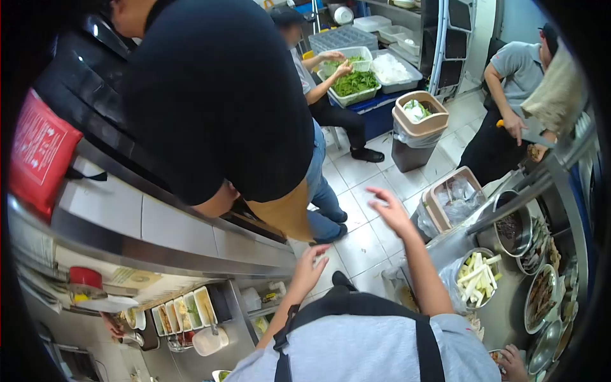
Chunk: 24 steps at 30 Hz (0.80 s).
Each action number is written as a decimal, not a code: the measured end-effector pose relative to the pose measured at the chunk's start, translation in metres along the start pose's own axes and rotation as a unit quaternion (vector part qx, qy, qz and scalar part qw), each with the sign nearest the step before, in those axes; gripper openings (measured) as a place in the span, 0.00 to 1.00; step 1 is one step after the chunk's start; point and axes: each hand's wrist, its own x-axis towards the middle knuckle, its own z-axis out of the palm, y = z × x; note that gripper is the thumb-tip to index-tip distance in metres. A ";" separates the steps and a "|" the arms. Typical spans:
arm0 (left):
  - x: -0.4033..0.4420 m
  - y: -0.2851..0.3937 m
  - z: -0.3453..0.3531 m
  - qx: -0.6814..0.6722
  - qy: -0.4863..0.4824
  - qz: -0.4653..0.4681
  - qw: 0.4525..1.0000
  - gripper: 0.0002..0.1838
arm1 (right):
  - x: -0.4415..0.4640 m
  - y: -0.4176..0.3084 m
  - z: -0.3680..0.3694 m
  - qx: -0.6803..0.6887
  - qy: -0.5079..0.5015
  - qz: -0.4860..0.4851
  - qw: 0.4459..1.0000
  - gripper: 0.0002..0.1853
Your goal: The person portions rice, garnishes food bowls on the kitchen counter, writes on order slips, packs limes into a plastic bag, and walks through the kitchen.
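Observation:
Both of my arms reach forward over the tiled floor. My left hand (310,270) is raised beside the steel counter edge, its fingers stretched and apart with nothing in them. Farther forward, my right hand (389,211) hangs in the air with spread fingers, also bare. Closest to the right hand is a bin with a beige rim (439,213) and a plastic liner. Ahead of my left hand stands a person in a black shirt (216,95) and tan apron, back turned and bent toward the left counter.
A seated co-worker handles leafy greens (353,83) in white baskets; another, at right, holds a knife (531,134). A second bin (420,114) stands mid-floor. On the right counter are a bowl of pale cut stalks (477,279) and several metal bowls. Food containers (184,311) sit at lower left.

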 end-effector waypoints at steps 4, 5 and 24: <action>0.088 0.002 -0.031 -0.006 -0.005 0.042 0.999 0.15 | 0.042 0.004 -0.030 0.113 0.098 0.036 0.988 0.19; 0.110 0.001 -0.036 -0.008 -0.004 0.060 0.998 0.15 | 0.049 -0.002 -0.034 0.145 0.122 0.045 0.981 0.19; 0.368 -0.086 -0.230 0.182 0.447 -0.087 0.871 0.22 | 0.423 0.022 -0.034 -0.049 -0.192 0.047 0.979 0.17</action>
